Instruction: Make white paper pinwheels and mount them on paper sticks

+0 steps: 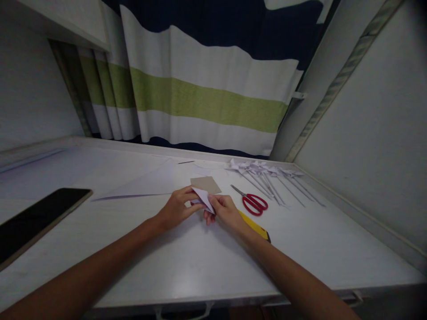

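Note:
Between my two hands, just above the white table, is a small folded piece of white paper (pixel 203 198) with a pointed, triangular shape. My left hand (pixel 180 206) pinches its left side between thumb and fingers. On the right side, my right hand (pixel 225 211) grips the paper's edge with the thumb on top and the fingers curled below. A square of grey-brown card (pixel 207 184) lies flat just behind the paper. Scissors with red handles (pixel 255 203) rest to the right of my right hand. Partly hidden under my right wrist is a yellow tool (pixel 255 225) with a dark end.
Several paper pinwheel-like pieces on thin sticks (pixel 267 171) lie at the back right. White paper sheets (pixel 143 180) cover part of the back left. A black phone or tablet (pixel 40 218) lies at left. A thin dark stick (pixel 186 162) is near the striped curtain (pixel 207 95).

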Motion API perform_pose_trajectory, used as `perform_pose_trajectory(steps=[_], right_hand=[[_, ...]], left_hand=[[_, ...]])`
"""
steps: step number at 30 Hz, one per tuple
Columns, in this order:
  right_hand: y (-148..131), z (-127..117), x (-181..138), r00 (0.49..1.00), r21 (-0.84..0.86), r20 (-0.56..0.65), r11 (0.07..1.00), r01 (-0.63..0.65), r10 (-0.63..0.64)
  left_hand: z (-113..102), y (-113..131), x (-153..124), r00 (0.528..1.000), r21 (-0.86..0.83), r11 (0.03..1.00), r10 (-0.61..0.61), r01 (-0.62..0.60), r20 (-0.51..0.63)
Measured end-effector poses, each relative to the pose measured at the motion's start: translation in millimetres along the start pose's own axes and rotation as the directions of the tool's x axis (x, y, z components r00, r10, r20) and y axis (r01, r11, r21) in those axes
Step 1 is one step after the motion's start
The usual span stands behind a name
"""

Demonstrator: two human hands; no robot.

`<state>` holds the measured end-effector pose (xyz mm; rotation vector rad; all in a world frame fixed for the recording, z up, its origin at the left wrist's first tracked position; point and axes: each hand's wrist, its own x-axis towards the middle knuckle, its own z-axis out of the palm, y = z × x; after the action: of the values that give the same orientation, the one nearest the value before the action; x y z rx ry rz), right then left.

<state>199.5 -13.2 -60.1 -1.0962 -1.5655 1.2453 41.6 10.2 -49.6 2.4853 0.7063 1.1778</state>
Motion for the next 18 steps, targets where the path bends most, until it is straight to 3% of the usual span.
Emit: perform_pose_trajectory(steps=[7,13,18], right_hand=[[-9,-16,-8,0.968,-0.233,0.241,0.964,0.127,-0.069],[-8,-22,-7,0.936,-0.179,0.352,0.980,0.086,-0.018],[-13,-22,-8,0.921,-0.133,0.388,0.988,0.074,-0.017]], left_hand=[[-2,-7,-4,0.991,0.079,0.992,0.095,-0.103,0.096],[-6,-8,-4,0.981,0.141,0.978,0.137,-0.156,0.140],[-9,-6,-2,0.978,0.075,0.989,0.114,-0.128,0.176]])
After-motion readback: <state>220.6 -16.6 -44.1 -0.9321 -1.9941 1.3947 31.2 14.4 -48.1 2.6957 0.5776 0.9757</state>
